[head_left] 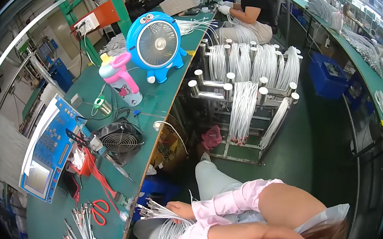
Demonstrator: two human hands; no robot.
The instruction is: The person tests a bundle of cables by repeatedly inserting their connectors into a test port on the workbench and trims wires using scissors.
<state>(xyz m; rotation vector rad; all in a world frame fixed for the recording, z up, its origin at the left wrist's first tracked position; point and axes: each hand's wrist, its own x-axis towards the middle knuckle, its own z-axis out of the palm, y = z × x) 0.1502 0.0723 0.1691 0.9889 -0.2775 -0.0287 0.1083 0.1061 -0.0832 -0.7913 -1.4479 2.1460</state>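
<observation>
My right hand (182, 210), in a pink sleeve, is closed around a bundle of white cables (157, 211). The loose ends of the bundle point left at the bench edge, and its lengths hang down over my lap. My left hand (251, 237) is raised by my hair at the lower right. One digit stretches out to the right; the others are partly hidden, and nothing shows in this hand. More white cables (82, 227) lie on the green bench beside red-handled scissors (99, 212).
The green bench (155, 101) holds a blue fan (159, 43), a pink bottle (122, 83), a black fan (120, 142), a soldering iron (120, 168) and a blue device (56, 146). A metal rack (246, 97) carries hanging cables. Beyond it sits a co-worker (253, 13) in white gloves.
</observation>
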